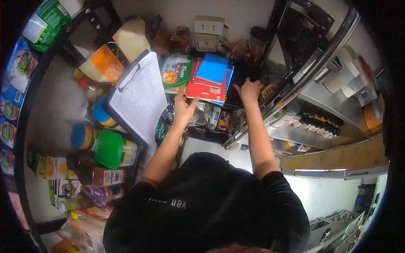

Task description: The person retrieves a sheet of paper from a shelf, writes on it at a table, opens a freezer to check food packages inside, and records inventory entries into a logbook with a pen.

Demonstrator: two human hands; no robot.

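Observation:
A stack of notebooks lies on the dark shelf, with a blue one (211,68) on top of a red spiral-bound one (206,91). My left hand (184,109) is at the lower left corner of the stack, fingers apart; whether it touches the red cover I cannot tell. Just above that hand is a green-rimmed Knorr tub (177,71). To the right of the stack, my right hand (250,92) rests on the dark surface with its fingers spread and nothing in it. A clipboard with handwritten sheets (139,95) leans left of my left hand.
Jars and a green-lidded tub (109,148) crowd the left side, with food packets below. A metal rail (295,86) and shelves with containers (320,122) run along the right. Behind the notebooks, a wall socket (209,26) is mounted.

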